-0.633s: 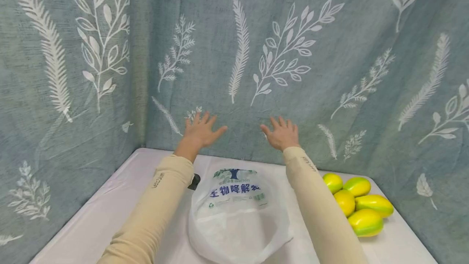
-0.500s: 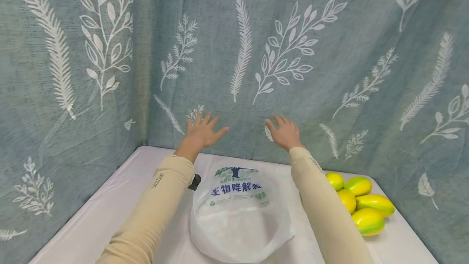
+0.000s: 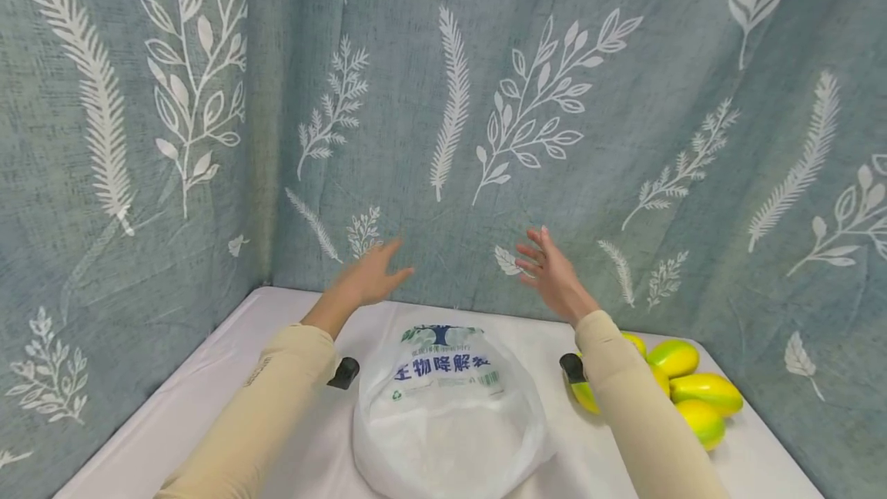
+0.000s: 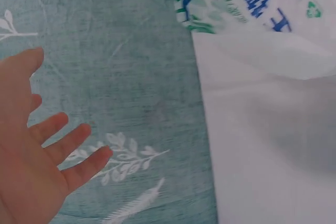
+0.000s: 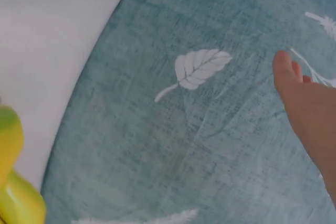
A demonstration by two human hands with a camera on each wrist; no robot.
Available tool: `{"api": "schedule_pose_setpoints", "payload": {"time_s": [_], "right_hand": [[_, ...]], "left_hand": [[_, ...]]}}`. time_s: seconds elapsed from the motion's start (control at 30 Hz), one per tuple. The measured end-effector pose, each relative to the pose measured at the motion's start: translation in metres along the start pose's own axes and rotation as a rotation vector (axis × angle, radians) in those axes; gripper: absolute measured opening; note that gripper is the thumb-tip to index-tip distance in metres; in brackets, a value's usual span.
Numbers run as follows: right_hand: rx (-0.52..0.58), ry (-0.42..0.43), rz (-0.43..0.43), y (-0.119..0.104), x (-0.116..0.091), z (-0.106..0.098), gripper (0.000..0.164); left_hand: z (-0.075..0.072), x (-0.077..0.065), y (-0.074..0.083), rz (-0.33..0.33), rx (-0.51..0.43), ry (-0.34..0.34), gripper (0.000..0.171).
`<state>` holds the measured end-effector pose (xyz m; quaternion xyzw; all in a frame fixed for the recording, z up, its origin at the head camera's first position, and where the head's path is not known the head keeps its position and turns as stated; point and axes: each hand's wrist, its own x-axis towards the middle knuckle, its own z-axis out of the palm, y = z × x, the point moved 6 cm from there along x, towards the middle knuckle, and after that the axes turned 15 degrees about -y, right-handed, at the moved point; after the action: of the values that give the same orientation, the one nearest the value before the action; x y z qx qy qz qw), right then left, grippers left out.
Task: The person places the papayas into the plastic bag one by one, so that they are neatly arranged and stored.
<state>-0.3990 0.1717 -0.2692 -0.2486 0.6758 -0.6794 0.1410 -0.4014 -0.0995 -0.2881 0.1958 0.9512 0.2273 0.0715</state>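
Both hands are raised in the air beyond a white plastic bag (image 3: 443, 406), holding nothing. The left hand (image 3: 367, 277) has its fingers spread, and the left wrist view shows its palm side against the curtain. Facing it, the right hand (image 3: 550, 272) is turned palm inward with fingers extended. The bag sits on the white table with its mouth wide and round toward the head camera; blue lettering and a green and blue tree print show on its far wall. Several yellow-green fruits, papaya-like (image 3: 705, 393), lie to the right, partly hidden behind the right forearm.
A white cloth covers the table (image 3: 229, 376). Behind and at both sides hangs a grey-green curtain (image 3: 402, 98) with white leaf prints. Small black wrist cameras show at the left wrist (image 3: 343, 373) and the right wrist (image 3: 572, 367).
The hands have turned from palms outward to more inward-facing. The left hand has come down and left a little, the right hand has shifted right. The bag and fruits stay put.
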Motion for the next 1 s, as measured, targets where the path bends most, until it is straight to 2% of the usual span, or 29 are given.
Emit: {"api": "schedule_pose_setpoints", "payload": {"time_s": [0.2,0.3,0.4,0.5,0.63,0.83,1.0], "right_hand": [[0.261,-0.06,-0.039,0.01,-0.025,0.003,0.068],[0.373,-0.084,-0.065,0.014,-0.034,0.006,0.068],[0.453,-0.113,-0.094,0.017,-0.042,0.007,0.069],[0.505,-0.134,-0.112,0.02,-0.052,0.006,0.071],[0.563,-0.145,-0.125,0.027,-0.07,0.0,0.073],[0.656,-0.155,-0.146,0.04,-0.099,-0.014,0.075],[0.785,-0.151,-0.18,0.053,-0.128,-0.03,0.065]], "left_hand": [[0.027,-0.005,-0.011,0.095,-0.112,-0.02,0.059],[0.038,-0.007,-0.019,0.111,-0.19,-0.043,0.057],[0.049,-0.01,-0.024,0.097,-0.277,-0.079,0.057],[0.06,-0.011,-0.027,0.056,-0.337,-0.127,0.057],[0.074,-0.01,-0.03,0.016,-0.348,-0.185,0.053],[0.091,-0.013,-0.037,0.022,-0.401,-0.253,0.047],[0.101,-0.015,-0.041,0.029,-0.453,-0.288,0.045]]}}
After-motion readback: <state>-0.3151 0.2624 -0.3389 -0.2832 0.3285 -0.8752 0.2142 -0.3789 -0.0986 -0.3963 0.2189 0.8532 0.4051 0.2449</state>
